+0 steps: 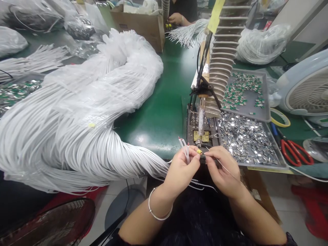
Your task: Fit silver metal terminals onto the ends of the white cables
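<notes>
The left hand is clenching a few white cables with split, red-tipped ends, and the right hand is pinching a thin wire. Both hands are holding these up just off the front edge of the bench, right beside a tiny yellow bit. The fingers are hiding part of that bit, so I cannot tell what it is. A big bundle of white cables is lying on the bench. One metal tray is holding lots of silver clips, and another tray is holding small green-and-silver pieces
</notes>
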### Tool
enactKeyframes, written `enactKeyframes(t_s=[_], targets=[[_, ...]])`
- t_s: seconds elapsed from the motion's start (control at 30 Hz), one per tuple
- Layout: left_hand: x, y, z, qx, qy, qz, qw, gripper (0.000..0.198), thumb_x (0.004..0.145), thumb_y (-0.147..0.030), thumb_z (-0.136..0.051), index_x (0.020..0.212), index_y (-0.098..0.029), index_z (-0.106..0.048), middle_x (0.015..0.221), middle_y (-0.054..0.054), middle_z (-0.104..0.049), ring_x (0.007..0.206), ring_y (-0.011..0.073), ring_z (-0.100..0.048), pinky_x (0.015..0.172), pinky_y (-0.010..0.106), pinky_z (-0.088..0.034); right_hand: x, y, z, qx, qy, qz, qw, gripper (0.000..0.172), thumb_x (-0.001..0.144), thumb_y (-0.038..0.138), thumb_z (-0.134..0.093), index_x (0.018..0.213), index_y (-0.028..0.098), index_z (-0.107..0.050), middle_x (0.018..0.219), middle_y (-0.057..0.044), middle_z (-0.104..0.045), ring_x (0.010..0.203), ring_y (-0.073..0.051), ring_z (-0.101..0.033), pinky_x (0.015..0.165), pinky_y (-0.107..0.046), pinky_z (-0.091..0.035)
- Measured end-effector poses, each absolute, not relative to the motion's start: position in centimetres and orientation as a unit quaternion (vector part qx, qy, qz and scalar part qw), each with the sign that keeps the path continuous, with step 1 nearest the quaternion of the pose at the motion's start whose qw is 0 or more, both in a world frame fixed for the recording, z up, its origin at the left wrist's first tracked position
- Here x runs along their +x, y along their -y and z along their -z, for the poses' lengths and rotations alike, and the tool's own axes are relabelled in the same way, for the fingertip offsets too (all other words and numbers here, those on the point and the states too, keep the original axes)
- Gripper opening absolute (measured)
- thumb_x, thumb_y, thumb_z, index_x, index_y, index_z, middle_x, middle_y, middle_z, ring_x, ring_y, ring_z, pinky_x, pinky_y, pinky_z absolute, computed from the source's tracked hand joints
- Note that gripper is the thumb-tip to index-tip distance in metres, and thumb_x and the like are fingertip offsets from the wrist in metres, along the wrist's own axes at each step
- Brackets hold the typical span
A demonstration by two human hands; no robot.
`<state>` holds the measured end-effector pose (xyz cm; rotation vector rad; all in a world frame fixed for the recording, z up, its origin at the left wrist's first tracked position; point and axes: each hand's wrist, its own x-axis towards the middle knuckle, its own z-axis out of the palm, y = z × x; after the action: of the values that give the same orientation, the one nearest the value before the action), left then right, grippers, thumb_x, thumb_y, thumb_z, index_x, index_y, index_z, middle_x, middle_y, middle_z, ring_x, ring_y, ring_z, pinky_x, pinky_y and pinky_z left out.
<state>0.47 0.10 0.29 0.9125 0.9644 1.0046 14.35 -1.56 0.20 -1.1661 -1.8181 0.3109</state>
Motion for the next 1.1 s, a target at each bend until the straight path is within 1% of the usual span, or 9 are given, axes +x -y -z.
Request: enactKeyframes(t_s=[0.17,0.33,0.4,0.57,0.7,0.8,1.0,1.1], targets=[[0.5,-0.2,-0.5,0.409,-0.432,-0.427,0.681,0.012,0.074,-0.022,-0.059,0.068,-0.017,-0.05,0.088,0.002,-0.054,0.07,0.0103,-0.046,0.064,0.024,-0.037,14.3,1.5,0.1,-0.469,0.741,-0.14,0.459,0.015,0.083,0.008,-0.05,0.09,0.02,-0.056,0.078,-0.003,-0.058,0.073,-0.014,-0.057,0.065,-0.029,-0.048],[0.5,-0.2,-0.5,0.403,-0.433,-0.432,0.681,0.015,0.075,-0.025,-0.06,0.067,-0.016,-0.05,0.085,0.002,-0.054,0.071,0.011,-0.047,0.068,0.025,-0.038,14.2,1.7,0.2,-0.477,0.737,-0.141,0.457,0.015,0.083,0.009,-0.048,0.088,0.021,-0.057,0.077,-0.003,-0.059,0.071,-0.015,-0.057,0.063,-0.03,-0.048],[0.5,-0.1,-0.4,0.399,-0.434,-0.432,0.683,0.016,0.076,-0.026,-0.06,0.067,-0.016,-0.051,0.085,0.002,-0.054,0.069,0.0105,-0.046,0.066,0.025,-0.037,14.1,1.9,0.3,-0.481,0.732,-0.147,0.459,0.015,0.083,0.009,-0.048,0.088,0.02,-0.056,0.076,-0.003,-0.059,0.071,-0.015,-0.057,0.063,-0.029,-0.048],[0.4,-0.1,-0.3,0.39,-0.409,-0.426,0.706,0.017,0.077,-0.026,-0.06,0.068,-0.017,-0.049,0.083,0.001,-0.054,0.068,0.0098,-0.045,0.067,0.025,-0.037,14.0,2.4,0.9,-0.5,0.698,-0.185,0.478,0.014,0.083,0.009,-0.049,0.087,0.02,-0.056,0.078,-0.002,-0.056,0.072,-0.014,-0.057,0.063,-0.028,-0.05],[0.3,-0.1,-0.5,0.399,-0.399,-0.415,0.714,0.016,0.077,-0.024,-0.059,0.067,-0.016,-0.049,0.081,0.001,-0.054,0.073,0.0113,-0.049,0.072,0.027,-0.039,13.9,2.4,0.9,-0.534,0.627,-0.245,0.511,0.009,0.085,0.014,-0.049,0.088,0.02,-0.056,0.078,-0.002,-0.054,0.061,-0.011,-0.056,0.054,-0.025,-0.051],[0.4,-0.1,-0.7,0.413,-0.393,-0.406,0.714,0.015,0.077,-0.022,-0.059,0.067,-0.016,-0.05,0.081,0.001,-0.055,0.074,0.0116,-0.051,0.073,0.026,-0.04,13.8,2.3,0.5,-0.541,0.61,-0.268,0.513,0.008,0.086,0.017,-0.049,0.085,0.019,-0.056,0.075,-0.001,-0.054,0.055,-0.009,-0.055,0.05,-0.022,-0.05],[0.6,-0.2,-1.0,0.438,-0.409,-0.395,0.696,0.015,0.076,-0.019,-0.057,0.063,-0.017,-0.048,0.078,0.001,-0.054,0.072,0.0114,-0.05,0.072,0.026,-0.04,14.0,2.3,0.7,-0.543,0.614,-0.273,0.504,0.008,0.086,0.018,-0.05,0.083,0.019,-0.057,0.074,0.0,-0.055,0.055,-0.009,-0.055,0.049,-0.021,-0.048],[0.5,-0.2,-1.0,0.442,-0.421,-0.386,0.692,0.015,0.076,-0.019,-0.055,0.064,-0.017,-0.047,0.077,0.0,-0.054,0.069,0.0107,-0.049,0.067,0.025,-0.039,14.1,2.3,0.8,-0.548,0.624,-0.262,0.491,0.008,0.086,0.017,-0.05,0.083,0.019,-0.057,0.074,-0.001,-0.055,0.058,-0.01,-0.056,0.051,-0.022,-0.049]])
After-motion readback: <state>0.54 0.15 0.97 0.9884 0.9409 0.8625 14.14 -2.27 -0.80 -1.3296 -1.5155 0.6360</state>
